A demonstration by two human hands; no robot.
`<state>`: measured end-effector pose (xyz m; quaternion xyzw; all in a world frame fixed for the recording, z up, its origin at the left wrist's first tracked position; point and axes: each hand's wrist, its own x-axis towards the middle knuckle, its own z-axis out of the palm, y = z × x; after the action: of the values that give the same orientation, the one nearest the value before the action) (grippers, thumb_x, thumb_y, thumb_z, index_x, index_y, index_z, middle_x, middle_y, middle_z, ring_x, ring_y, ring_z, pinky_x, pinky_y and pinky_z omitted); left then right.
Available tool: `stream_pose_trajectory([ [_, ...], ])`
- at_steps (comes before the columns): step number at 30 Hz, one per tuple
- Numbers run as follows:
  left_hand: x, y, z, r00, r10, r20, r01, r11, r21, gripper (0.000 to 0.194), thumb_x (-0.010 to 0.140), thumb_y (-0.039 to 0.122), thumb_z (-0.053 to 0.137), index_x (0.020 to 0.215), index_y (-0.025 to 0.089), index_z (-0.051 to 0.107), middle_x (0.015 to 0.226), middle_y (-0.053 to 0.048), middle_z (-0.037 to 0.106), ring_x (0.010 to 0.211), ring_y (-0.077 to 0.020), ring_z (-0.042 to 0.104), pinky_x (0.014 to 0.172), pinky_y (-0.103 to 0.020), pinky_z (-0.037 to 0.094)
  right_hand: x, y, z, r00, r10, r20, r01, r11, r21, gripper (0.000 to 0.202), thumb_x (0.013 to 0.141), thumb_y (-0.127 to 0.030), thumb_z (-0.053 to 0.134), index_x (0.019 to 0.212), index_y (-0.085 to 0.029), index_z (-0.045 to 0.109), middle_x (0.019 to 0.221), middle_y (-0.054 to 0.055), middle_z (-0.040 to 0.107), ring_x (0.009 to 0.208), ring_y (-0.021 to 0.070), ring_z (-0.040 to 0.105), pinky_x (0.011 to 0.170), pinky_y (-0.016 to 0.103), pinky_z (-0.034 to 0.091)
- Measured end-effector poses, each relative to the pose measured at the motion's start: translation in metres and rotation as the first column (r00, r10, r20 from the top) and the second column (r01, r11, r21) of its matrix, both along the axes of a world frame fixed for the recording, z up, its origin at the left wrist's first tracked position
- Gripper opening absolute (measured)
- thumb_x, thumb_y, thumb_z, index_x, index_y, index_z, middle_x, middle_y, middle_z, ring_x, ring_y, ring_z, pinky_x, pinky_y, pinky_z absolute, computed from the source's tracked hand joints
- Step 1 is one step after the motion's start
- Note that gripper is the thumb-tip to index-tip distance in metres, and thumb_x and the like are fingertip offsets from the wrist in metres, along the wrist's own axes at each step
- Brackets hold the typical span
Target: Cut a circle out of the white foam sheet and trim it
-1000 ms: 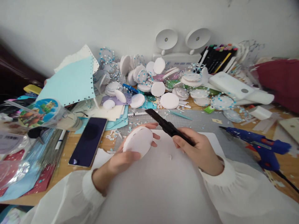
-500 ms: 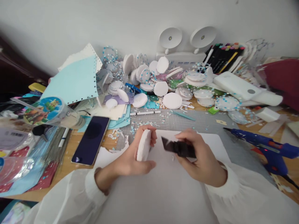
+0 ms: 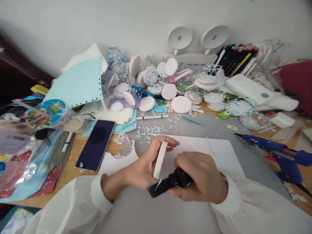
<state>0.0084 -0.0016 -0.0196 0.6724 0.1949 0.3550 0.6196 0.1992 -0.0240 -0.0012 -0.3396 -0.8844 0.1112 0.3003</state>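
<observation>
My left hand (image 3: 143, 165) grips a thick white foam disc (image 3: 160, 159), turned nearly edge-on, between thumb and fingers. The disc's rim looks roughly cut. My right hand (image 3: 201, 177) is closed around the black handle of a utility knife (image 3: 162, 187). Its wide dark blade points left and lies just below the disc's lower end, close to my left thumb; whether it touches the disc I cannot tell. A thin white sliver rests on the blade. Under both hands is a large white foam sheet (image 3: 219, 148).
Several white discs (image 3: 181, 104) crowd the back. A phone (image 3: 95, 145) and a lidded cup (image 3: 57, 113) stand left. On the right lies a blue glue gun (image 3: 275, 149), its cord trailing off. White and blue scraps litter the grey cutting mat (image 3: 168, 125). A twin-headed lamp (image 3: 180, 38) stands by the wall.
The knife has moved left and down, from right of the disc to its lower end. My left hand has turned the disc more edge-on and shifted slightly right. A sliver now shows on the blade.
</observation>
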Motion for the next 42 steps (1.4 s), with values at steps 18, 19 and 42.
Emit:
stream_pose_trajectory([
  [18,0.009,-0.002,-0.002,0.997,-0.031,0.069,0.039,0.991,-0.125,0.103,0.047,0.047,0.086,0.135,0.025,0.038,0.133,-0.015,0.040,0.127,-0.0380,0.040,0.105,-0.056,0.033,-0.005,-0.002,-0.001,0.998,-0.055,-0.003,0.055,0.996,0.070,0.043,0.090,-0.053,0.039,0.065,-0.020,0.050,0.053,0.001,0.054,0.048,0.0137,0.051,0.049,0.027,0.035],
  [19,0.009,-0.001,-0.003,0.998,-0.032,0.058,0.038,0.995,-0.098,0.104,0.047,0.048,0.086,0.135,0.024,0.038,0.135,-0.015,0.039,0.128,-0.0385,0.039,0.106,-0.056,0.032,-0.006,-0.003,-0.001,0.998,-0.059,-0.002,0.059,0.995,0.077,0.044,0.090,-0.053,0.038,0.065,-0.020,0.050,0.052,0.001,0.054,0.047,0.0135,0.051,0.049,0.027,0.035],
  [42,0.005,-0.003,0.002,0.986,-0.088,-0.144,0.061,0.981,-0.185,0.090,0.056,0.023,0.079,0.132,0.021,0.033,0.128,-0.013,0.050,0.112,-0.0332,0.054,0.092,-0.046,0.047,-0.004,-0.002,-0.005,0.993,-0.111,0.048,0.108,0.993,0.049,0.052,0.091,-0.055,0.037,0.061,-0.016,0.054,0.052,0.002,0.056,0.047,0.0135,0.053,0.050,0.028,0.033],
])
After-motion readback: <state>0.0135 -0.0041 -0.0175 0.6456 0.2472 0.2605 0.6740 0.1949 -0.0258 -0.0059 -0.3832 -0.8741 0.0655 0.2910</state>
